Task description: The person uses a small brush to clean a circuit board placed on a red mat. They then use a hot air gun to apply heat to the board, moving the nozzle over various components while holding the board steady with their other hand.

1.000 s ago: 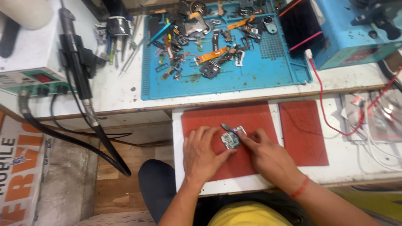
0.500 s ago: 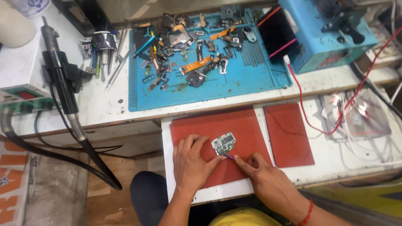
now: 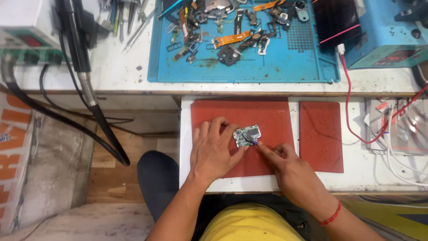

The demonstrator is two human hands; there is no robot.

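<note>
Red rubber mat covers the middle of a white tabletop, low in the frame, and a small green board lies on it near the centre. The left hand rests flat on the mat with fingers spread, its fingertips pressing the board's left edge; that grip is open, holding nothing. The right hand, just right of the board, pinches a thin dark tool between thumb and forefinger, its tip touching the board's lower right corner. A red thread circles that wrist. A second, smaller red mat lies to the right, apart from the first. Across the top of the frame sits a blue mat strewn with small phone parts and orange flex strips. At upper left a thick black hose hangs down past the tabletop edge. A red cable runs down the right side towards a tangle of white wires.
</note>
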